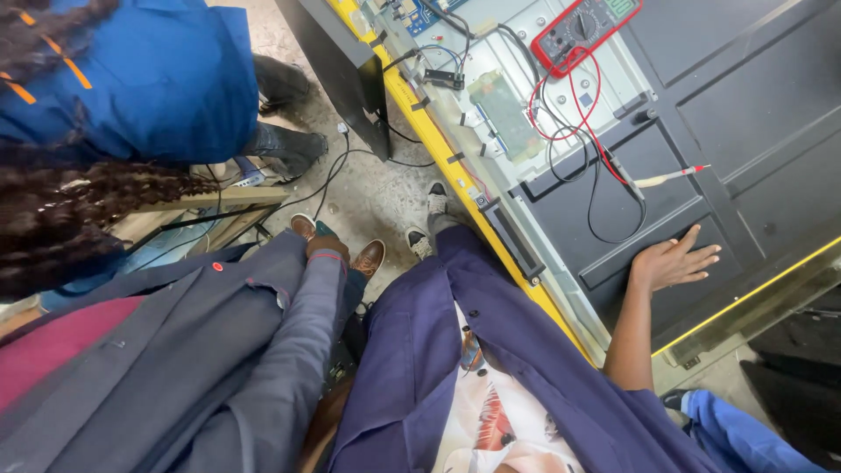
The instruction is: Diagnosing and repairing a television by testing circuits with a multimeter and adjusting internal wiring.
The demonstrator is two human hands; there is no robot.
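There, we saw the right hand laid flat on the dark back panel of a large flat screen lying on the counter, its grip released, fingers spread and grasping nothing. Just beyond the fingertips lay a probe with red and black leads running to a red multimeter. The left hand was out of sight. A person in a grey coat stood close beside us.
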